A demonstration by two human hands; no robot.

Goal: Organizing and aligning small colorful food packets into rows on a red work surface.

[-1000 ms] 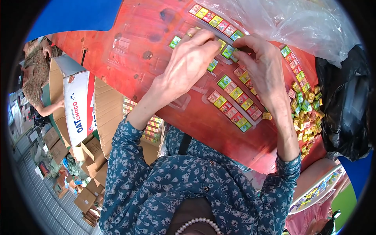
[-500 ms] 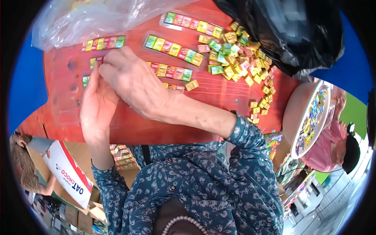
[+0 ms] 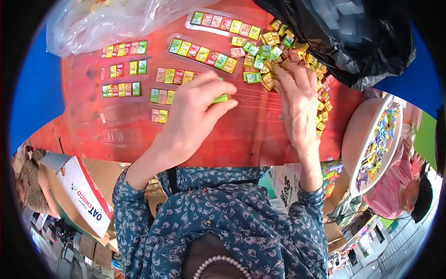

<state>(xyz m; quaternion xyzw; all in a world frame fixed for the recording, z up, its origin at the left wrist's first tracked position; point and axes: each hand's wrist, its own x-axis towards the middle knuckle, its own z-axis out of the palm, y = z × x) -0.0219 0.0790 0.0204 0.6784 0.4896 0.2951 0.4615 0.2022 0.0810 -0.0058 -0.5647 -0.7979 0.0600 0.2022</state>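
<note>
My left hand point(image 3: 197, 109) is over the middle of the red table, pinching a small green box point(image 3: 221, 98) between thumb and forefinger. Part of the rows of little boxes behind it is hidden by this hand. My right hand point(image 3: 297, 90) reaches into a heap of small yellow, green and pink boxes point(image 3: 262, 51), fingers bent and a little apart, fingertips touching the heap. Left of my left hand, a short row point(image 3: 121, 70) of boxes has a gap in it. Two longer rows of boxes in clear trays point(image 3: 203, 53) point(image 3: 225, 24) lie farther off.
A clear plastic bag point(image 3: 107, 28) lies at the far left and a black plastic bag point(image 3: 344, 42) at the far right. At the table's right edge stands a pale tub point(image 3: 351, 135) of colourful wrapped pieces. A person in pink point(image 3: 388, 197) is beyond it. Cartons point(image 3: 88, 200) stand at lower left.
My hands were together over the left rows. Now they are apart: the right has moved to the heap, the left to the middle with a green box. The gapped row is uncovered.
</note>
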